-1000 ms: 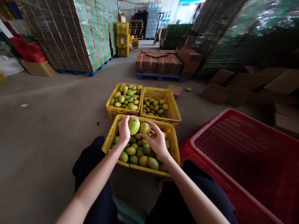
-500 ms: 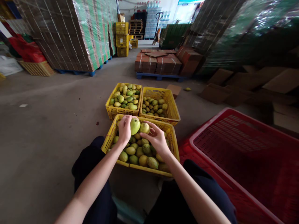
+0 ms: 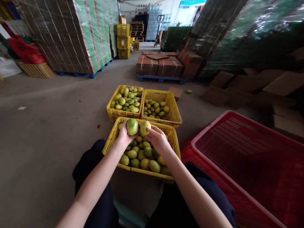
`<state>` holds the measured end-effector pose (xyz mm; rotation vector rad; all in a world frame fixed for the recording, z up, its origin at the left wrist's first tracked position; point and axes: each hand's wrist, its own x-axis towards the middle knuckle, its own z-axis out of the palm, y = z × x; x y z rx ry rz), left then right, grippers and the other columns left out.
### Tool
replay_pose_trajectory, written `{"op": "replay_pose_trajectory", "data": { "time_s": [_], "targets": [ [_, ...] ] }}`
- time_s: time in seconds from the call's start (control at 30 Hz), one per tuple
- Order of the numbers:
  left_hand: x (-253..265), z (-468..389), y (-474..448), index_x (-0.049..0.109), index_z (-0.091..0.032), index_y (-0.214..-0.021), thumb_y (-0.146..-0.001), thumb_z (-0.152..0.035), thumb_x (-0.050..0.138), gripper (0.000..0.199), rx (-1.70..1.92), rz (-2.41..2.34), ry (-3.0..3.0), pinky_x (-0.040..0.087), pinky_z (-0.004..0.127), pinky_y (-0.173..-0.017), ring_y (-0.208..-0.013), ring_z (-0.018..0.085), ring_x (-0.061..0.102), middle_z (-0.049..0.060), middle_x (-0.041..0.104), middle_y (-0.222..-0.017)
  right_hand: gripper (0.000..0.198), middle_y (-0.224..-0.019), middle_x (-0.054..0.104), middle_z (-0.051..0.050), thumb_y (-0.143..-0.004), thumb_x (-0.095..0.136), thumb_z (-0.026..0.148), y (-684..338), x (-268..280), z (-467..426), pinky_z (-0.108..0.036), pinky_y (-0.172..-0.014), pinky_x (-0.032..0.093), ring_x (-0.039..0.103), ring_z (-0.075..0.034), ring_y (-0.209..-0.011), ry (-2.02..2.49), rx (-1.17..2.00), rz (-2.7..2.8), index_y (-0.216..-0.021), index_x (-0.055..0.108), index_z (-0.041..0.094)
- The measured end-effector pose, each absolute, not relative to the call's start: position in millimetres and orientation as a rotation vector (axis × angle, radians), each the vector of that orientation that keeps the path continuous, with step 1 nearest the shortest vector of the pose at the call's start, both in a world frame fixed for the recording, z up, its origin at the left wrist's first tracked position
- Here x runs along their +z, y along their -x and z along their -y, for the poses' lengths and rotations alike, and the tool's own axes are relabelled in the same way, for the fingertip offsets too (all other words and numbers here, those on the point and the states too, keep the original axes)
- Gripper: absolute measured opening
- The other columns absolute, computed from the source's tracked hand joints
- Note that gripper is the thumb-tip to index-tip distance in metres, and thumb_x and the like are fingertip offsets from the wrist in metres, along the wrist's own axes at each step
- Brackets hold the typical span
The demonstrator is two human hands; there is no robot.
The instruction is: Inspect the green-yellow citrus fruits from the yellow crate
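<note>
My left hand (image 3: pixel 124 132) is closed round a large green, lemon-like fruit (image 3: pixel 132 126), its rounded side turned up. Close beside it, my right hand (image 3: pixel 156 136) grips a smaller yellow, lemon-like fruit (image 3: pixel 145 128) between thumb and fingers. Both fruits are held above the near yellow crate (image 3: pixel 177 144), which contains many loose yellow and green fruits (image 3: pixel 148 151). Part of the crate's far side is hidden behind my hands.
Behind stand two more yellow crates (image 3: pixel 111 111) (image 3: pixel 177 111) of fruit. A red crate (image 3: pixel 197 148) is close on my right. A stray fruit (image 3: pixel 189 91) and flattened cardboard (image 3: pixel 220 95) lie on the floor. Beyond are a cardboard stack (image 3: pixel 158 66) and wrapped pallets (image 3: pixel 82 34).
The green fruit has turned in my left hand and come slightly left. My right hand has brought the yellow fruit up and left, with its fingers closer round it.
</note>
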<state>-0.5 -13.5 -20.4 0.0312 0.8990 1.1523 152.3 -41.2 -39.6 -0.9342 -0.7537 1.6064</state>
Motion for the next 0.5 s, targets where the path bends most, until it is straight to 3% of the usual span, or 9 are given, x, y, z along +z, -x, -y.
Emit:
{"op": "replay_pose_trajectory", "data": {
  "time_s": [0.13,0.3,0.4,0.5],
  "targets": [
    [-22,12,4,0.063,-0.02,-0.085,-0.102,-0.043,0.039,0.038,1.148,-0.93,-0.121,0.059,0.031,-0.067,-0.068,0.017,0.067,0.005,0.069,-0.077,0.034,-0.084,0.076,0.0,-0.063,0.084,0.037,-152,-39,38,-0.035,-0.076,0.056,0.071,-0.021,-0.08,0.874,1.671,0.737,-0.093,0.071,0.024],
    [-19,12,4,0.06,-0.022,-0.085,-0.095,-0.044,0.058,0.024,1.218,-0.978,-0.073,0.059,0.03,-0.064,-0.063,0.015,0.066,0.0,0.066,-0.07,0.026,-0.089,0.077,-0.002,-0.068,0.079,0.035,-153,-49,32,-0.04,-0.082,0.057,0.071,-0.023,-0.086,0.865,1.702,0.677,-0.09,0.071,0.025],
    [-17,13,4,0.063,-0.021,-0.088,-0.089,-0.042,0.066,0.021,1.184,-0.93,-0.023,0.058,0.026,-0.06,-0.062,0.015,0.066,0.002,0.067,-0.071,0.02,-0.083,0.077,-0.004,-0.072,0.074,0.038,-151,-50,29,-0.042,-0.076,0.059,0.072,-0.027,-0.086,0.858,1.727,0.664,-0.085,0.069,0.025],
    [-16,14,6,0.067,-0.018,-0.092,-0.094,-0.043,0.053,0.028,1.111,-0.842,-0.013,0.057,0.025,-0.056,-0.063,0.017,0.067,0.006,0.069,-0.074,0.02,-0.08,0.076,-0.007,-0.076,0.071,0.042,-147,-46,30,-0.04,-0.066,0.06,0.073,-0.028,-0.083,0.81,1.807,0.633,-0.082,0.069,0.023]
  ]
}}
